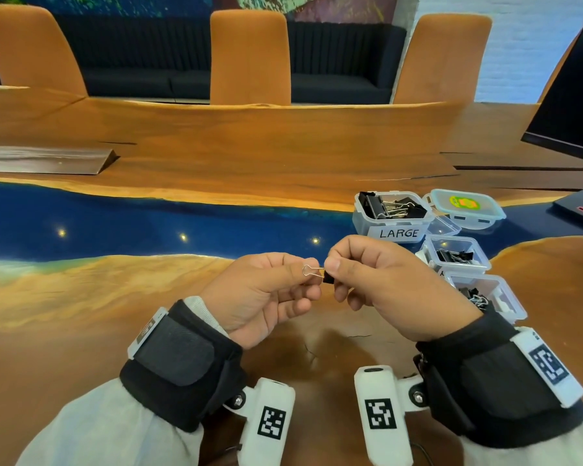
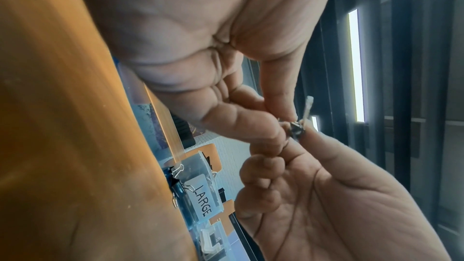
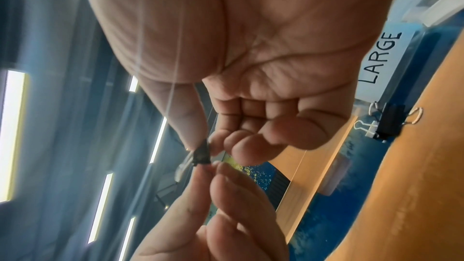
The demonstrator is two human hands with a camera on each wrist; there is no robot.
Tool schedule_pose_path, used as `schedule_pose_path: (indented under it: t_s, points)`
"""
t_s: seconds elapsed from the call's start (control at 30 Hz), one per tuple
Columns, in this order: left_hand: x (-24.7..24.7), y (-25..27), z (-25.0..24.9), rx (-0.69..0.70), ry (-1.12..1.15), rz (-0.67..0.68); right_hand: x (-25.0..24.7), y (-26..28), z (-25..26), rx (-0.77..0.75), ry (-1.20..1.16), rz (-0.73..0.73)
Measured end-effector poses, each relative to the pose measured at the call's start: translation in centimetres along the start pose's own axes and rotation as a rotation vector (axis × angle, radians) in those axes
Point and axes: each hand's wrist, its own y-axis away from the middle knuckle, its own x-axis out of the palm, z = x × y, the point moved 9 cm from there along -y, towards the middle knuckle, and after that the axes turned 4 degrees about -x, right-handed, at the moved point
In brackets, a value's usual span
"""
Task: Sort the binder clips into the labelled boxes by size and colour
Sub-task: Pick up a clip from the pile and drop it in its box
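Observation:
Above the table's near edge, both hands hold one small black binder clip [image 1: 328,280] between them. My left hand [image 1: 308,278] pinches its silver wire handle [image 1: 309,270], and my right hand [image 1: 334,271] pinches the black body. In the left wrist view the clip [image 2: 297,131] sits between the fingertips of both hands. The right wrist view shows the same clip [image 3: 202,154] at my thumb tip. To the right stand three open clear boxes: the one labelled LARGE [image 1: 398,233] with big black clips, a middle box [image 1: 433,252] and a near box [image 1: 515,306], both holding smaller black clips. My right hand hides their labels.
A closed clear box [image 1: 465,208] with a green and orange sticker stands behind the open boxes. A dark monitor [image 1: 572,105] stands at the far right, and a wooden wedge [image 1: 44,159] lies at the far left. Three orange chairs line the far side.

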Motion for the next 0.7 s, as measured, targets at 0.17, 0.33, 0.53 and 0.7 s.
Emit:
schedule_pose_path:
  t_s: [0.17, 0.33, 0.53, 0.7]
  points:
    - [-0.1, 0.2, -0.7, 0.026, 0.086, 0.004, -0.2, -0.2, -0.9, 0.021, 0.014, -0.044]
    - [-0.4, 0.2, -0.6, 0.040, 0.034, -0.023, -0.5, -0.1, -0.2, 0.029, 0.098, -0.114]
    - [-1.3, -0.2, -0.7, 0.050, 0.101, -0.098, -3.6, 0.3, 4.4, -0.038, 0.357, -0.178]
    - [-1.1, 0.0, -0.5, 0.035, 0.106, -0.080, -7.7, 0.0, 6.3, 0.041, 0.723, 0.038]
